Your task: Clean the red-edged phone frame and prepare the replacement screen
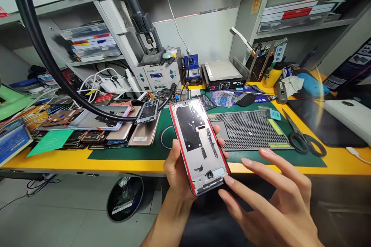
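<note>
Grey shelves [246, 34] rise behind a yellow table [116, 165] with a green mat [139, 153] on it. At the left edge lies a green card [50, 142], and a black tube [48, 56] arches over beside it. Next come stacked phone parts [145, 135], with a black bin [148, 197] below on the floor. Farther back stands a grey station [156, 75] with a small display.

At the middle, above the table's near edge, the left hand [176, 175] is closed around a red-edged phone [199, 142], thumb on its left side and fingertips showing on its right. The phone's bare silver inside faces up, its far end slanting left. Beyond it, to the right, sit a hot plate [224, 70] and, nearer, a perforated sheet [249, 137].

The right hand [275, 204] is open, fingers spread, gripping nothing; one fingertip is at the phone's near right corner, though contact is hard to tell. Farther right, scissors [300, 141] lie beside a black slab [319, 121].
</note>
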A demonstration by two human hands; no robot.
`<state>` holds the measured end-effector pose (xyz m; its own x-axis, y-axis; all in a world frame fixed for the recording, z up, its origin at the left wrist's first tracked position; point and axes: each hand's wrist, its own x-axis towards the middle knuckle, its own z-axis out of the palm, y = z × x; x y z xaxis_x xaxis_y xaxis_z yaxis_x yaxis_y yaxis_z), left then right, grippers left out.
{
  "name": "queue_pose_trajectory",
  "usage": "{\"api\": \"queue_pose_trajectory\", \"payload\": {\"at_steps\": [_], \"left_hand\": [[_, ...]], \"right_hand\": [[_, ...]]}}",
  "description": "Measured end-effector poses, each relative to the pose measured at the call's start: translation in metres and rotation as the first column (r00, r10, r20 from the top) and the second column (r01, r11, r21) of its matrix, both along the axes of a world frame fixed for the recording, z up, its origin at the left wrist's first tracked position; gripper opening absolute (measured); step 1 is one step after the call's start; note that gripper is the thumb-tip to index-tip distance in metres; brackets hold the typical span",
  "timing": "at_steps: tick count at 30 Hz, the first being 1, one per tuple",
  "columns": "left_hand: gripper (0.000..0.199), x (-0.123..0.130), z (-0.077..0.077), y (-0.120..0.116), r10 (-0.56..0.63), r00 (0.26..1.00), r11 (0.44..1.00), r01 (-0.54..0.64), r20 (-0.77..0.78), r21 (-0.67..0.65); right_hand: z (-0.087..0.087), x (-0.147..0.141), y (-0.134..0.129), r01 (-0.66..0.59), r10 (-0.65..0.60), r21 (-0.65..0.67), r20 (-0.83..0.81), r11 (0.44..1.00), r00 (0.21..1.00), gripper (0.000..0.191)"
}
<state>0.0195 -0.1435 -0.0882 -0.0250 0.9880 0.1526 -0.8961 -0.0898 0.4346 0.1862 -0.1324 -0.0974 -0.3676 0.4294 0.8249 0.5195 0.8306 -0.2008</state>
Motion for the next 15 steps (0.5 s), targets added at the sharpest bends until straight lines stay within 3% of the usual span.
{"api": "queue_pose_trajectory", "payload": {"at_steps": [8,15], "left_hand": [[0.068,-0.002,-0.006,-0.004,-0.043,0.997,0.999,0.043,0.056,-0.004],[0.077,-0.003,-0.018,-0.012,-0.146,0.988,0.989,0.144,0.052,0.041]], "right_hand": [[0.0,0.004,0.005,-0.055,0.054,0.013,0.033,0.998,0.998,0.015],[-0.029,0.013,0.019,-0.089,0.084,0.141,0.042,0.986,0.996,0.017]]}}
